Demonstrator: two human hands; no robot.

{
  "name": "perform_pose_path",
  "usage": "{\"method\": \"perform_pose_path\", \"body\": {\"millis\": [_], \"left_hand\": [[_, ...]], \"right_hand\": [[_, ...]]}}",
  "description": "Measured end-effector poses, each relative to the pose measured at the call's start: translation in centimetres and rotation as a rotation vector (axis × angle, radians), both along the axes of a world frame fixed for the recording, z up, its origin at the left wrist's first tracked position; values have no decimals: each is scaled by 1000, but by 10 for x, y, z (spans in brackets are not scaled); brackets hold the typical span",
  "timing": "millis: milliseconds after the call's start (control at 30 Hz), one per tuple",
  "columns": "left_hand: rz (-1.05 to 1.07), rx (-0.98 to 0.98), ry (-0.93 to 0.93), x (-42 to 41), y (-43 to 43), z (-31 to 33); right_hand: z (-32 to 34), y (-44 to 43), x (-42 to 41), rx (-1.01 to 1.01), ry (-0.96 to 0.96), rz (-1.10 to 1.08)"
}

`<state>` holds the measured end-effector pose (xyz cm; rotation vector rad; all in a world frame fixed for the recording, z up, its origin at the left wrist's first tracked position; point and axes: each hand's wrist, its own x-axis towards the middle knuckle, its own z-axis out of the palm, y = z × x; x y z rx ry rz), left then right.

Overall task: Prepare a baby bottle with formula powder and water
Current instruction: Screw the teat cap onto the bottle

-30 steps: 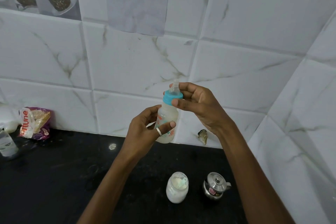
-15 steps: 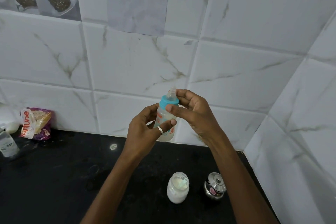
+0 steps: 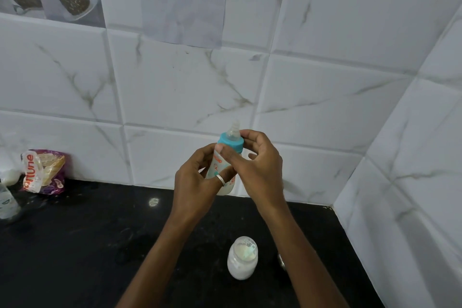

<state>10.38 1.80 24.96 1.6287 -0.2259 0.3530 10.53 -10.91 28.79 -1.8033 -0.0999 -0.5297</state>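
Observation:
I hold a small baby bottle upright in the air above the black counter. It has a clear body with orange print, milky liquid at the bottom, a teal screw collar and a clear nipple on top. My left hand, with a ring on one finger, wraps around the bottle's body. My right hand grips the teal collar with thumb and fingertips. An open glass jar of white powder stands on the counter below my hands.
The black counter meets white marble-look tiled walls behind and at the right corner. A crumpled food packet leans at the back left, beside a clear plastic bottle. A steel pot's edge peeks out from behind my right forearm.
Both hands lowered the bottle slightly and shifted it right. My right fingers have turned around the teal collar. My right forearm now hides most of the steel pot.

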Motion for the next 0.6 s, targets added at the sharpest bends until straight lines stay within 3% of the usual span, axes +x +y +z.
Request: {"method": "perform_pose_path", "body": {"millis": [600], "left_hand": [[-156, -80, -7, -2, 4, 7]], "right_hand": [[10, -18, 3, -19, 11, 175]]}}
